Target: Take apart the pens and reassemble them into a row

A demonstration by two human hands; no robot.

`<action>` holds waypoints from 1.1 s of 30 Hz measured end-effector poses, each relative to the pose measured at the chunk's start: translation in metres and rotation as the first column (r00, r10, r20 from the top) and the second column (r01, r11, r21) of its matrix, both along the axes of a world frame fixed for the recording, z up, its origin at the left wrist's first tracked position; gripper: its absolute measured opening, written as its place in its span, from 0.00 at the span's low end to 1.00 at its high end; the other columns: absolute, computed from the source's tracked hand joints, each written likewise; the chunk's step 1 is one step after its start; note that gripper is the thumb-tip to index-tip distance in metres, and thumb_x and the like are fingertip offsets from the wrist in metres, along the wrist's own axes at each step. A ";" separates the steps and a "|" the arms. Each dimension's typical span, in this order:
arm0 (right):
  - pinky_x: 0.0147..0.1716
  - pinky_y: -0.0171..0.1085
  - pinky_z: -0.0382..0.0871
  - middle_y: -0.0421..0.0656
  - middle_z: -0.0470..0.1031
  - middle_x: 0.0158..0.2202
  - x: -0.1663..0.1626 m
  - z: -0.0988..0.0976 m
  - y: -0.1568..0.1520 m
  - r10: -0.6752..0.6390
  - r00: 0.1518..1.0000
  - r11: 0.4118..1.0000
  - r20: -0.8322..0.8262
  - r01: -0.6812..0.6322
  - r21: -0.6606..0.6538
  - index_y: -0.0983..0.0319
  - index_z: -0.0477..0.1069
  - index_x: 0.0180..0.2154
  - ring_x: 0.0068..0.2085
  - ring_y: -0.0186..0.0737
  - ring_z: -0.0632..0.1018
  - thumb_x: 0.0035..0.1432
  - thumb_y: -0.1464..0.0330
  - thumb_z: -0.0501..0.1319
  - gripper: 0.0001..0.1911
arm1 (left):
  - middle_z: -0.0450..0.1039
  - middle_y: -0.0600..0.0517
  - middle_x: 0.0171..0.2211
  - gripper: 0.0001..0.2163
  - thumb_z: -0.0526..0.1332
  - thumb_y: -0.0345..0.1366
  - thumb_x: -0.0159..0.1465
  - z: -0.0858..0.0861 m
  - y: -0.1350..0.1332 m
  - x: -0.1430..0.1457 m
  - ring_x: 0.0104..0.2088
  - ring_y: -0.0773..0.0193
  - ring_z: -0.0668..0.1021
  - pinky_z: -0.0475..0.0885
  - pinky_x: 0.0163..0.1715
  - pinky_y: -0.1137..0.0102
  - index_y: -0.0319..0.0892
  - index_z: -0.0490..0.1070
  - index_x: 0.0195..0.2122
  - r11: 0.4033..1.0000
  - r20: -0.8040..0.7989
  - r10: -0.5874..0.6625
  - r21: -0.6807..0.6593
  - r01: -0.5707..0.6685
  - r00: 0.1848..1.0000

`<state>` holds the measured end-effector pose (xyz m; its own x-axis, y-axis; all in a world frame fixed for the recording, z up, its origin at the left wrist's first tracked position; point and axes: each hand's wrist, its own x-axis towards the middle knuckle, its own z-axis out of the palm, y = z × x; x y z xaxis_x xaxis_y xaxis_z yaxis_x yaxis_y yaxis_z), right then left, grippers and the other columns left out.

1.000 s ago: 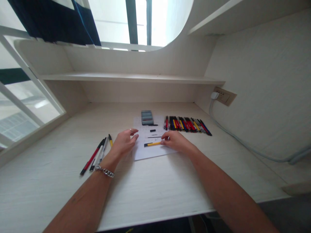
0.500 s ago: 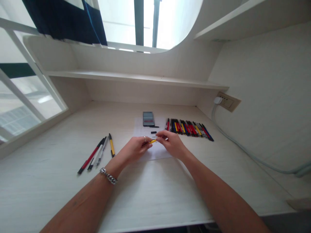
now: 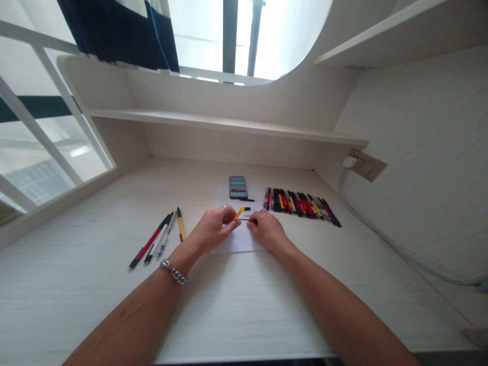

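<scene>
My left hand (image 3: 213,229) is closed around a yellow pen barrel (image 3: 239,212), whose far end sticks up and to the right out of the fingers. My right hand (image 3: 267,230) rests on the white paper sheet (image 3: 235,244) just right of it, fingers pinched on a thin dark pen part (image 3: 244,219) lying on the sheet. A small black pen piece (image 3: 247,208) lies on the paper just beyond the hands.
A row of several coloured pens (image 3: 301,204) lies at the right on the white desk (image 3: 244,305). Several assembled pens (image 3: 160,239) lie at the left. A small grey box (image 3: 238,186) sits at the paper's far edge. A wall socket (image 3: 366,163) with a cable is at right.
The yellow pen barrel went from lying on the paper under my right hand into my left hand, which has lifted and tilted it. My right hand dropped back onto the paper.
</scene>
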<state>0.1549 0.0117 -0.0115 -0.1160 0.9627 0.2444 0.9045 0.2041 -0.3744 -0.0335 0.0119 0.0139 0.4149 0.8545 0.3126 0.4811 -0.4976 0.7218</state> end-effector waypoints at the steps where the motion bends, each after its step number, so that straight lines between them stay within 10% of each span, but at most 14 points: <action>1: 0.36 0.36 0.62 0.46 0.75 0.37 0.000 0.000 0.000 0.004 1.000 1.000 0.003 -0.004 0.001 0.59 0.75 0.34 0.38 0.40 0.74 0.57 0.66 0.58 0.08 | 0.76 0.50 0.31 0.07 0.59 0.39 0.60 0.000 0.000 0.000 0.31 0.65 0.77 0.71 0.34 0.72 0.41 0.70 0.34 1.000 -0.009 0.004 0.002 -0.004 1.000; 12: 0.32 0.34 0.67 0.41 0.76 0.30 0.017 0.021 -0.009 0.194 0.812 0.976 -0.550 -0.102 0.193 0.61 0.73 0.34 0.31 0.36 0.75 0.56 0.67 0.59 0.05 | 0.77 0.53 0.31 0.08 0.60 0.35 0.59 -0.003 0.001 -0.002 0.30 0.66 0.75 0.66 0.31 0.72 0.44 0.75 0.39 0.999 -0.124 0.042 0.015 -0.040 0.991; 33: 0.36 0.35 0.69 0.42 0.78 0.33 0.008 0.029 -0.022 0.243 0.808 0.970 -0.537 -0.187 0.157 0.60 0.76 0.32 0.35 0.36 0.76 0.53 0.67 0.63 0.05 | 0.78 0.52 0.33 0.08 0.59 0.34 0.59 -0.002 -0.002 0.000 0.33 0.64 0.76 0.67 0.33 0.73 0.44 0.76 0.38 0.998 -0.143 -0.056 0.008 0.058 0.988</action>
